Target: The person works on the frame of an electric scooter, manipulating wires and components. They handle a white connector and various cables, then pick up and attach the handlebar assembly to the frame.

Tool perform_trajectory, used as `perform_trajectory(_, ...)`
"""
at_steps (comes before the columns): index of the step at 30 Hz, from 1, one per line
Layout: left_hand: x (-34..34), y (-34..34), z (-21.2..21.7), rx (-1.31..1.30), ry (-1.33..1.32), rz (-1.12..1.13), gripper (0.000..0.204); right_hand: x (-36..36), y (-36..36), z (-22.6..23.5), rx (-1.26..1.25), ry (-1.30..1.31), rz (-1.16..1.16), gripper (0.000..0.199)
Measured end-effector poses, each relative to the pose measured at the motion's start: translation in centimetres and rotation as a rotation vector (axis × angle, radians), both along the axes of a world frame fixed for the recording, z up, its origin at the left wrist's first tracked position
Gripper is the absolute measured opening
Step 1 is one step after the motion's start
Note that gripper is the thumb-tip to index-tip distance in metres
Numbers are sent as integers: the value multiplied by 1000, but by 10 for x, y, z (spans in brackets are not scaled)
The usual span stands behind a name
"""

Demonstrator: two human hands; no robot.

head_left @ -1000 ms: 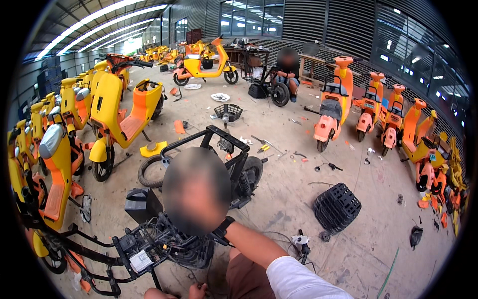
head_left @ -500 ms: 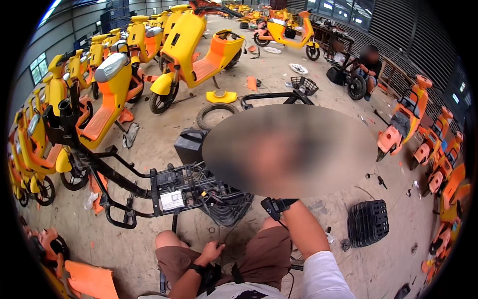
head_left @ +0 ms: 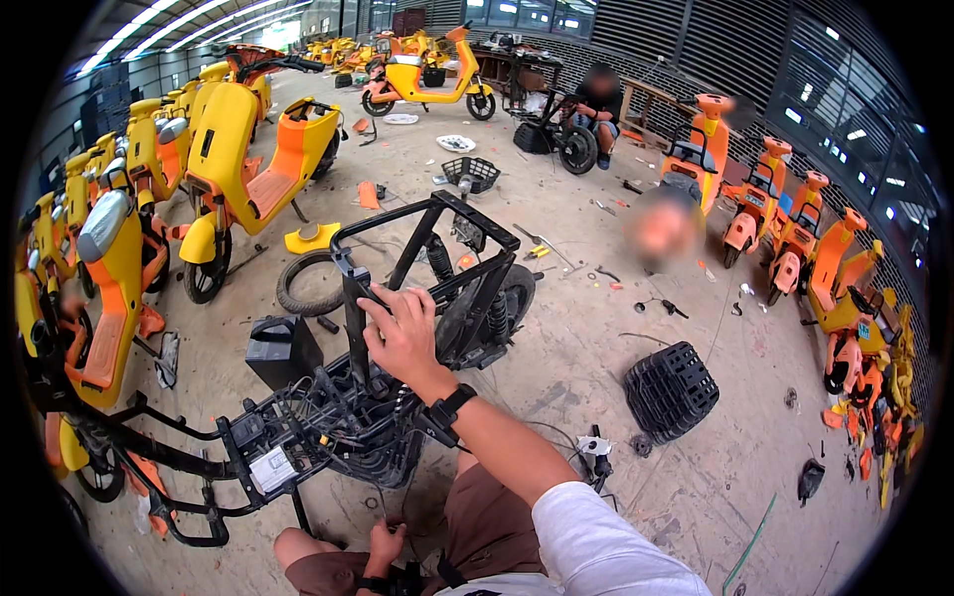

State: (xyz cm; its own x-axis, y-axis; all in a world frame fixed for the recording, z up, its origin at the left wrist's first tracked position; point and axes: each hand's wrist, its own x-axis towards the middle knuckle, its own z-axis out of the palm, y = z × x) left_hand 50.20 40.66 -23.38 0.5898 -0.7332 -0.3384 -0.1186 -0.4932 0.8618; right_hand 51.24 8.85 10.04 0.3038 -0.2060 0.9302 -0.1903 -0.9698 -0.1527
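A stripped black scooter frame [head_left: 363, 343] lies across the floor before me, with wiring and a white-labelled box [head_left: 270, 467] in its middle. My right hand [head_left: 405, 333] is at the frame's upright bar, fingers spread and fingertips touching it, not wrapped round. A dark wrist strap [head_left: 452, 405] sits on that arm. Low between my knees, my left hand [head_left: 386, 544] is closed, fingers curled together; whatever is in it is too small to make out. A thin cable hangs just above it. The frame's rear wheel [head_left: 517, 298] and springs stand beyond my right hand.
A black box [head_left: 283, 353] and loose tyre [head_left: 310, 286] lie beyond the frame. To the right are a black slatted basket [head_left: 671, 392] and scattered tools. Yellow and orange scooters [head_left: 248, 149] line both sides. Another person [head_left: 599, 104] crouches by a wheel at the back.
My view has swung right, so the scene sits further left. My right hand, blurred over earlier, now shows against the frame's upright. My left hand stays low between my knees.
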Motion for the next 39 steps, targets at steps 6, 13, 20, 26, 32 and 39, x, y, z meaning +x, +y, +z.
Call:
perform_trajectory(6, 6, 7, -22, -49, -108, 44, 30, -4, 3, 6, 4, 21, 25, 31)
perform_trajectory(13, 18, 16, -51, -54, 19, 94, 30, 5, 8, 6, 8, 28, 26, 32)
perform_trajectory(20, 9, 9, -24, -76, 24, 108, 30, -3, 2, 3, -7, 23, 6, 32)
perform_trajectory(26, 13, 15, -38, -66, 99, 122, 31, -2, 5, 2, 15, 24, 10, 30)
perform_trajectory(32, 16, 17, -36, -84, 159, 155, 27, -3, 8, 5, 6, 36, 16, 30)
perform_trajectory(39, 12, 14, -10, -48, 117, 130, 26, -1, 7, 4, 12, 19, 11, 32)
